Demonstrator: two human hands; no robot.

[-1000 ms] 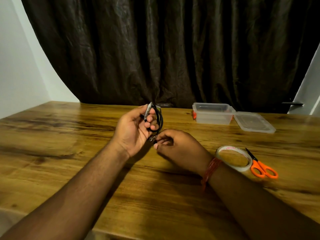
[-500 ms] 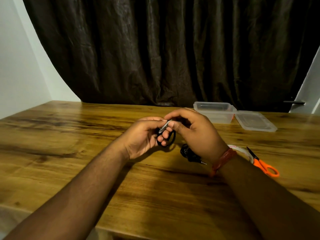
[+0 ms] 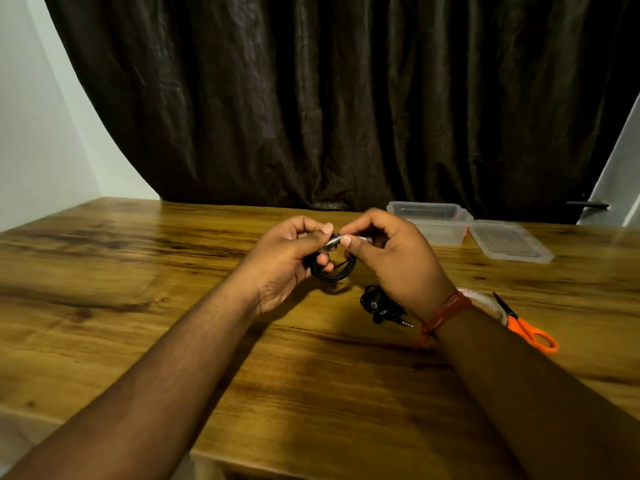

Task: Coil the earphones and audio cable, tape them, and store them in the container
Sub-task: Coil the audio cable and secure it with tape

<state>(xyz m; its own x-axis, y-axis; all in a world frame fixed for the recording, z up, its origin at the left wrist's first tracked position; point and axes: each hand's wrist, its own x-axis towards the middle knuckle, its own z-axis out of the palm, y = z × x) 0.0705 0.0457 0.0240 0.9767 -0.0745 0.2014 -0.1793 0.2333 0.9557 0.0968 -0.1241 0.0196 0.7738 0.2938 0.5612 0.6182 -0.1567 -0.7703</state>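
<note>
While the left hand (image 3: 287, 258) grips the coiled audio cable (image 3: 334, 270) above bench (image 3: 138, 271) centre, the right hand (image 3: 391, 258) pinches its plug. Earphones (image 3: 379, 304) lie bundled at 4 o'clock; taping and the container (image 3: 429, 223) at 1 o'clock remain.

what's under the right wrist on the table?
A black earphones bundle lies on the table beneath the right hand, its plug poking out toward the wrist. The tape roll behind the wrist is mostly covered; only part of its rim shows.
</note>
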